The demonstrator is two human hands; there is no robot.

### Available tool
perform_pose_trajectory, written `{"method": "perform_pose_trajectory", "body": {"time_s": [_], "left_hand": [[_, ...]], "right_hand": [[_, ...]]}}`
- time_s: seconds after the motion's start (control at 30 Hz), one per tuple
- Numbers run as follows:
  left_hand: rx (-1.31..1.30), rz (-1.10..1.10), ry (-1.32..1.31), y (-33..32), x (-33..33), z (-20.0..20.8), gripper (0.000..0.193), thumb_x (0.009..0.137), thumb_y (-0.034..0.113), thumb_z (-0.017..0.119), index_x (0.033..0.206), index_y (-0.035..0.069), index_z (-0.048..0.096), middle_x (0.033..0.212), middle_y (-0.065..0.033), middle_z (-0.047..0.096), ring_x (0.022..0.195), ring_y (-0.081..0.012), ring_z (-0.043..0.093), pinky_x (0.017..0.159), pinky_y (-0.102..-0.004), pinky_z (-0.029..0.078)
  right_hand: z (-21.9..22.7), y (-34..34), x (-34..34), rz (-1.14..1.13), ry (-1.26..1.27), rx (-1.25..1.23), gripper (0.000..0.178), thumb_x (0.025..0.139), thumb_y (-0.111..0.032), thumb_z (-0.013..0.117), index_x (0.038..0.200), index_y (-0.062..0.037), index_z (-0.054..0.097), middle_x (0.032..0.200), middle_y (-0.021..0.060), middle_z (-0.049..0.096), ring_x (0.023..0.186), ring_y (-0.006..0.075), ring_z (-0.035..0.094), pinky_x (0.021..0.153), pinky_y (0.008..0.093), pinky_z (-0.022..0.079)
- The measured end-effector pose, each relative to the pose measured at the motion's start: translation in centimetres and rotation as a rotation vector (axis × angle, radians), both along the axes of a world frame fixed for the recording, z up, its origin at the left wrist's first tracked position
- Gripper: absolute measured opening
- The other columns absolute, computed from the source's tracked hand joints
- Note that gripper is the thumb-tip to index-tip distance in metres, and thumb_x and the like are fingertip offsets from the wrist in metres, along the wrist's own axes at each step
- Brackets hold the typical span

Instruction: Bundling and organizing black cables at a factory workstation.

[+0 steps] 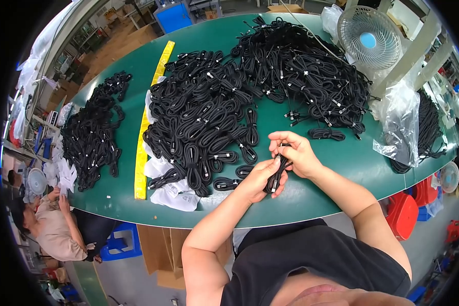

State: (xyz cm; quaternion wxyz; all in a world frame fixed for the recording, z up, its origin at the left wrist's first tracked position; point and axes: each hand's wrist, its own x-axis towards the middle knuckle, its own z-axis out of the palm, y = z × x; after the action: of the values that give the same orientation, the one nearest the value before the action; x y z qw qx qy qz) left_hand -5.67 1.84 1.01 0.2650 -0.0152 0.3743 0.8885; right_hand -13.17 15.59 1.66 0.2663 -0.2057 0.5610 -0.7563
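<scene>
My left hand (257, 179) and my right hand (295, 153) meet over the near edge of the green table (341, 153). Both grip one coiled black cable bundle (276, 178), which hangs between the palms. My right hand's fingers pinch its upper end, my left hand wraps the lower part. Just to the left lies a big heap of coiled black cables (204, 122) on white plastic bags (174, 196). A second large heap (306, 66) sits farther back. One loose coil (326, 134) lies right of my hands.
A yellow strip (147, 122) runs along the table, with another cable pile (94, 132) beyond it. A desk fan (370, 38) and a clear plastic bag (400, 120) stand at the right. A seated person (48, 224) works at the left end. Red stools (405, 214) stand below.
</scene>
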Motion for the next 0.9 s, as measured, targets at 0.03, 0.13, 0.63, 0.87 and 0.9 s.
{"method": "perform_pose_trajectory", "body": {"time_s": [0.03,0.13,0.63,0.87,0.9], "left_hand": [[-0.015,-0.004,0.001,0.1,0.0,0.0,0.040,0.093,0.038,0.040,0.099,-0.001,0.047,0.064,-0.0048,0.050,0.043,-0.0131,0.048,0.033,-0.0223,0.034],[-0.047,0.001,-0.005,-0.1,0.1,-0.1,0.037,0.092,0.037,0.043,0.095,0.001,0.047,0.059,-0.0016,0.044,0.038,-0.0087,0.039,0.032,-0.0201,0.027],[-0.301,0.039,0.100,-0.1,0.3,0.3,0.027,0.091,0.023,0.050,0.105,0.000,0.048,0.076,-0.0059,0.054,0.053,-0.0101,0.049,0.042,-0.0204,0.037],[-0.236,-0.150,0.101,1.1,0.9,0.6,0.030,0.091,0.017,0.048,0.113,-0.002,0.041,0.077,-0.0071,0.051,0.054,-0.0084,0.041,0.042,-0.0195,0.029],[-0.233,-0.201,0.100,0.6,0.7,0.4,0.032,0.091,0.016,0.048,0.115,-0.002,0.038,0.081,-0.0086,0.051,0.058,-0.0104,0.045,0.046,-0.0206,0.034]], "right_hand": [[-0.2,0.0,-0.2,0.012,-0.069,-0.102,0.030,0.083,0.001,0.045,0.113,0.0010,0.051,0.093,0.0066,0.055,0.081,0.0105,0.053,0.070,0.0220,0.046],[-0.2,-0.6,0.3,-0.011,-0.127,-0.208,0.028,0.084,0.001,0.043,0.112,0.0010,0.050,0.095,0.0083,0.055,0.082,0.0126,0.053,0.073,0.0245,0.047],[1.8,-0.5,-1.9,-0.059,-0.474,-0.350,0.032,0.091,-0.028,0.049,0.106,0.0006,0.051,0.069,0.0044,0.055,0.060,0.0133,0.054,0.062,0.0321,0.051],[0.6,0.5,-1.5,0.048,-0.474,-0.266,0.041,0.089,-0.037,0.050,0.099,0.0022,0.050,0.056,0.0029,0.047,0.042,0.0087,0.039,0.042,0.0256,0.041],[1.2,0.1,-1.1,-0.039,-0.503,-0.215,0.045,0.089,-0.043,0.047,0.094,0.0022,0.048,0.052,0.0020,0.042,0.039,0.0088,0.033,0.038,0.0247,0.033]]}}
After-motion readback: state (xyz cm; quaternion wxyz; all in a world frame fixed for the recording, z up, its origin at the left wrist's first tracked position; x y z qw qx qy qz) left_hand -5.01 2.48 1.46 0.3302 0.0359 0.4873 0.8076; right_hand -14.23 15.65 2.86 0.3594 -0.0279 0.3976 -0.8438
